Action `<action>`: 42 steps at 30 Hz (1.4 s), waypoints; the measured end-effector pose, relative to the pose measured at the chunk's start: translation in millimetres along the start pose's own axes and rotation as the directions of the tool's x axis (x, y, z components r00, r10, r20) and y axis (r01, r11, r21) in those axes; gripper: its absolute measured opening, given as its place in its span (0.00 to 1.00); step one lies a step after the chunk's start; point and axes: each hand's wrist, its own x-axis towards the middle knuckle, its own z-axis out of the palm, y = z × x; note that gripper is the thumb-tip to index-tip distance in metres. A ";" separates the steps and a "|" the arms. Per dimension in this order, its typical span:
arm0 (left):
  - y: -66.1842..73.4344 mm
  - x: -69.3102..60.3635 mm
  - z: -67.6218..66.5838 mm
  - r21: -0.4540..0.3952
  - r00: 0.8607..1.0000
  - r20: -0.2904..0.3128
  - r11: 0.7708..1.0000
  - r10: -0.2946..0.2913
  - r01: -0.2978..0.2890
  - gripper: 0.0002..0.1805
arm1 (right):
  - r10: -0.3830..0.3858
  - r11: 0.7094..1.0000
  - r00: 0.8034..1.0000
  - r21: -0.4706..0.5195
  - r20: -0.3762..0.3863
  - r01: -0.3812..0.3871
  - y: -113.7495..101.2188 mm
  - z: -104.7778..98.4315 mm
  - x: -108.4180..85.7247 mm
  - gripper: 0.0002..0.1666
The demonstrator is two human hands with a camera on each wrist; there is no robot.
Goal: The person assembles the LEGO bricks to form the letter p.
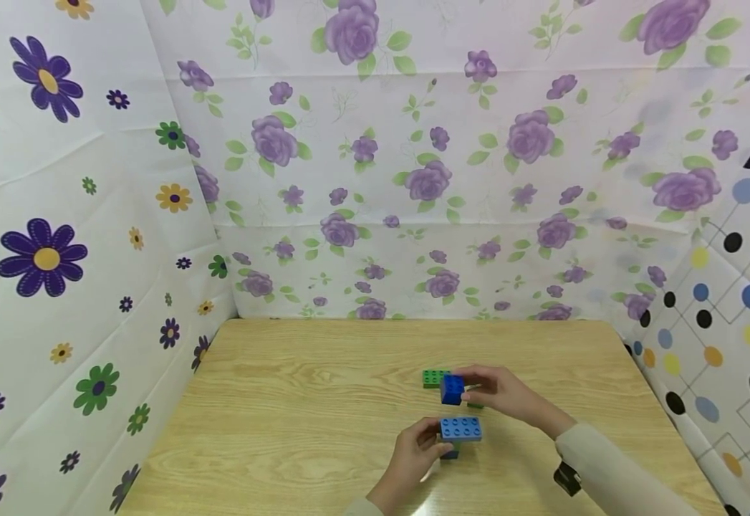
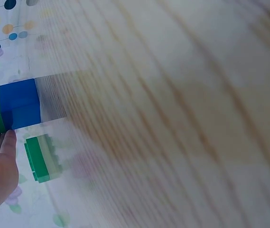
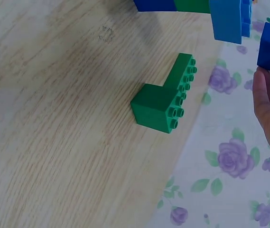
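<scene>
Stack (image 1: 460, 430), three bricks, held in left grip (image 1: 413, 451); one blue brick (image 1: 452, 390) in right grip (image 1: 502, 390); two green bricks (image 3: 156, 105)

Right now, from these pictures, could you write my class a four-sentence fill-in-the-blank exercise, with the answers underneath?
1. The right hand holds a brick that is dark ____.
2. The studs atop the light blue brick by the left hand number ____.
3. Between that brick and the lower dark blue brick sits one coloured ____.
4. The roses on the back cloth are ____.

Missing words: blue; eight; green; purple.
</scene>
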 end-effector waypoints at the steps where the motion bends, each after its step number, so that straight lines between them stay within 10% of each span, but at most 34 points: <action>1: 0.3 -0.1 -0.3 -0.001 1.000 0.001 1.000 0.002 -0.002 0.20 | 0.003 1.000 1.000 0.014 0.007 -0.003 -1.3 0.9 -1.1 0.29; 42: 1.0 -1.9 0.2 -0.010 1.000 0.016 1.000 0.003 -0.003 0.18 | -0.136 0.990 0.990 -0.029 0.048 0.137 -7.4 28.1 -26.4 0.24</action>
